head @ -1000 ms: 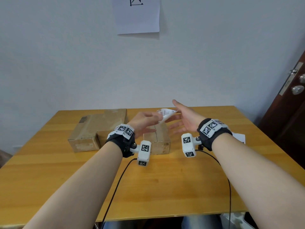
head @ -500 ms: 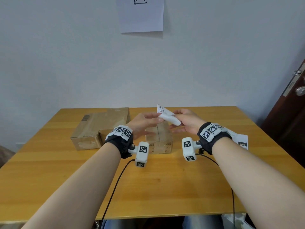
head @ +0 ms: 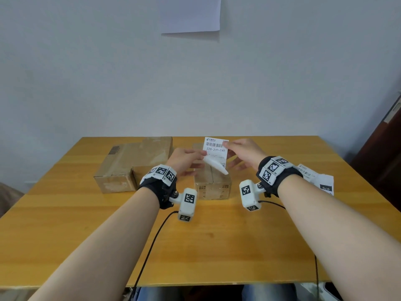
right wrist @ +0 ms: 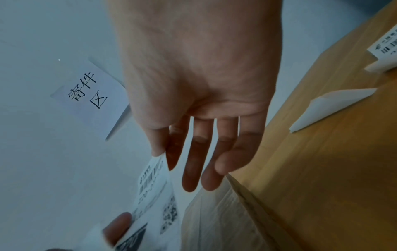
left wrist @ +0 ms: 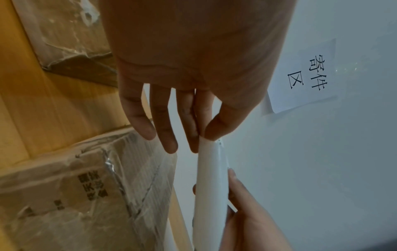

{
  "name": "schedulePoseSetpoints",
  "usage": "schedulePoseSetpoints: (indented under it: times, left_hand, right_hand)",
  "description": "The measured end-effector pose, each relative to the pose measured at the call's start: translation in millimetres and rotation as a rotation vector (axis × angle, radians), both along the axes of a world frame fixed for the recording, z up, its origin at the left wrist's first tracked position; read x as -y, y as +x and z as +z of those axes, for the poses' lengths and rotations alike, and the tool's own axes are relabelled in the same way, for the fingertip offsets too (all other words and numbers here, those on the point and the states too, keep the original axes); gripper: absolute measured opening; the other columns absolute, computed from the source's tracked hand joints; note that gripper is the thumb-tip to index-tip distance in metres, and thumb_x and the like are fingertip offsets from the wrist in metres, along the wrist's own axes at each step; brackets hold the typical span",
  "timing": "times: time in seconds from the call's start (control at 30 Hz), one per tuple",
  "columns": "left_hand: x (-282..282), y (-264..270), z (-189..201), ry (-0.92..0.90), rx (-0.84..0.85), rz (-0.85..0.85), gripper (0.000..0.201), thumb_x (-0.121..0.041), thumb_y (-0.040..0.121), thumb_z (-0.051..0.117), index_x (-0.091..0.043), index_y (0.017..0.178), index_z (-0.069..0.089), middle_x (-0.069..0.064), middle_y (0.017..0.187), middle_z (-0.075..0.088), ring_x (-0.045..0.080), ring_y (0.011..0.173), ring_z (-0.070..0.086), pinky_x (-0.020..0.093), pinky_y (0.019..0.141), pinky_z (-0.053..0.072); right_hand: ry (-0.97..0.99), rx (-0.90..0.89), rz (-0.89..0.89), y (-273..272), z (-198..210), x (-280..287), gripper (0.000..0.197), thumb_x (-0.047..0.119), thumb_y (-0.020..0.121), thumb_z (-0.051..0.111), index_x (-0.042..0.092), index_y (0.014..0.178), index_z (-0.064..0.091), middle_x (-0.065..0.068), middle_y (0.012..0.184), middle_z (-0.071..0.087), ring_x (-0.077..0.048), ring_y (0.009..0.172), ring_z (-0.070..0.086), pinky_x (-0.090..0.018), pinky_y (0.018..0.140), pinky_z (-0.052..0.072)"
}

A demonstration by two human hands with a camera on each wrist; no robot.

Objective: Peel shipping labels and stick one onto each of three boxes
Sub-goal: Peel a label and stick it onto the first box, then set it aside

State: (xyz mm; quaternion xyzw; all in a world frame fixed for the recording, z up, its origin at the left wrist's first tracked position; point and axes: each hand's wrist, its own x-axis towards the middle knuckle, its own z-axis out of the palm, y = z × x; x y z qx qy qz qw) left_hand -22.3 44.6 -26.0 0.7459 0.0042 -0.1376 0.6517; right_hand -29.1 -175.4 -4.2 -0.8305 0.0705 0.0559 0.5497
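Observation:
A white shipping label (head: 215,148) with a barcode stands upright above the taped middle box (head: 212,185). My right hand (head: 225,144) pinches its top right corner between thumb and forefinger; the same pinch shows in the right wrist view (right wrist: 161,154) on the label (right wrist: 155,195). My left hand (head: 201,156) pinches the white backing (head: 217,168), which curls away from the label's lower part. In the left wrist view thumb and forefinger (left wrist: 204,135) grip the backing (left wrist: 210,190). A large flat box (head: 138,157) and a small box (head: 144,178) lie to the left.
More labels (head: 315,178) lie on the wooden table (head: 208,240) behind my right wrist. A peeled white sheet (right wrist: 328,107) lies on the table near them. A paper sign (head: 191,14) hangs on the wall. A dark door (head: 382,161) stands at the right.
My right hand, open beside the label a second ago, has taken its top corner. The label now stands upright facing me, and its backing has come away at the bottom.

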Motion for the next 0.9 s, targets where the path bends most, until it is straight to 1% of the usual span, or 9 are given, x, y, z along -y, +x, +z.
schedulePoseSetpoints:
  times: [0.17, 0.27, 0.33, 0.47, 0.63, 0.73, 0.8, 0.87, 0.9]
  left_hand:
    - [-0.7, 7.5, -9.2, 0.077, -0.038, -0.069, 0.028, 0.002, 0.091, 0.066, -0.019, 0.106, 0.077, 0.006, 0.112, 0.078, 0.022, 0.094, 0.076, 0.025, 0.066, 0.058]
    - [-0.2, 11.3, -14.0, 0.117, -0.005, -0.101, 0.037, 0.011, 0.087, 0.066, -0.018, 0.109, 0.075, 0.012, 0.114, 0.075, 0.017, 0.066, 0.067, 0.021, 0.059, 0.055]
    - [-0.1, 11.6, -14.0, 0.150, 0.028, -0.107, 0.039, 0.013, 0.086, 0.067, -0.017, 0.109, 0.074, 0.012, 0.114, 0.073, 0.013, 0.056, 0.058, 0.018, 0.054, 0.051]
    - [-2.4, 14.5, -16.7, 0.167, 0.078, -0.115, 0.036, 0.011, 0.086, 0.071, -0.014, 0.112, 0.073, 0.010, 0.118, 0.071, 0.015, 0.067, 0.058, 0.017, 0.054, 0.049]
    - [-1.8, 17.9, -19.9, 0.206, 0.136, -0.082, 0.028, -0.002, 0.086, 0.077, -0.018, 0.109, 0.077, 0.000, 0.117, 0.072, 0.007, 0.079, 0.065, 0.012, 0.055, 0.049]
    - [-4.7, 17.9, -23.8, 0.237, 0.194, -0.072, 0.022, -0.013, 0.085, 0.081, -0.023, 0.104, 0.080, -0.005, 0.112, 0.075, 0.006, 0.089, 0.071, 0.015, 0.064, 0.053]
    - [-7.2, 16.0, -27.6, 0.229, 0.214, -0.092, 0.025, -0.012, 0.084, 0.081, -0.023, 0.106, 0.080, -0.006, 0.108, 0.077, 0.002, 0.088, 0.073, 0.016, 0.070, 0.056]
    - [-10.0, 17.8, -32.9, 0.223, 0.226, -0.074, 0.025, -0.011, 0.083, 0.082, -0.021, 0.106, 0.079, -0.006, 0.102, 0.079, 0.003, 0.091, 0.074, 0.025, 0.080, 0.060]
    - [-11.5, 18.9, -35.1, 0.222, 0.240, -0.055, 0.022, -0.012, 0.083, 0.082, -0.022, 0.103, 0.080, -0.006, 0.099, 0.080, 0.002, 0.091, 0.074, 0.028, 0.081, 0.059]
  right_hand:
    - [-0.085, 0.007, 0.034, 16.2, -4.2, 3.5, 0.027, 0.036, 0.101, 0.069, 0.016, 0.118, 0.075, -0.004, 0.095, 0.080, -0.018, 0.060, 0.068, -0.029, 0.050, 0.054]
    - [-0.079, 0.029, 0.055, 27.1, -5.5, 2.5, 0.024, 0.026, 0.098, 0.073, 0.012, 0.118, 0.074, -0.006, 0.089, 0.080, -0.018, 0.055, 0.066, -0.029, 0.050, 0.055]
    - [-0.081, 0.034, 0.061, 34.2, -5.5, 2.0, 0.025, 0.022, 0.097, 0.074, 0.016, 0.121, 0.071, -0.005, 0.085, 0.081, -0.017, 0.055, 0.068, -0.028, 0.050, 0.054]
    - [-0.089, 0.029, 0.068, 46.9, -4.8, 2.5, 0.023, 0.024, 0.097, 0.074, 0.017, 0.118, 0.068, -0.004, 0.082, 0.081, -0.019, 0.058, 0.072, -0.028, 0.050, 0.055]
    - [-0.081, -0.028, 0.083, 60.8, -7.3, 6.9, 0.020, 0.026, 0.099, 0.072, 0.014, 0.115, 0.069, -0.006, 0.088, 0.081, -0.017, 0.058, 0.070, -0.029, 0.053, 0.057]
    - [-0.042, -0.073, 0.087, 68.5, -10.8, 10.1, 0.021, 0.026, 0.099, 0.073, 0.014, 0.115, 0.070, -0.005, 0.089, 0.081, -0.014, 0.056, 0.068, -0.027, 0.051, 0.056]
    - [-0.019, -0.083, 0.077, 73.1, -12.8, 12.4, 0.021, 0.025, 0.098, 0.074, 0.013, 0.115, 0.070, -0.004, 0.088, 0.080, -0.013, 0.056, 0.067, -0.026, 0.050, 0.055]
    - [-0.002, -0.091, 0.071, 76.9, -14.9, 14.3, 0.021, 0.024, 0.097, 0.074, 0.013, 0.115, 0.071, -0.004, 0.087, 0.080, -0.012, 0.056, 0.066, -0.026, 0.050, 0.055]
    - [0.002, -0.098, 0.072, 78.5, -15.9, 14.9, 0.021, 0.024, 0.097, 0.075, 0.014, 0.115, 0.071, -0.003, 0.087, 0.080, -0.012, 0.057, 0.066, -0.026, 0.051, 0.055]
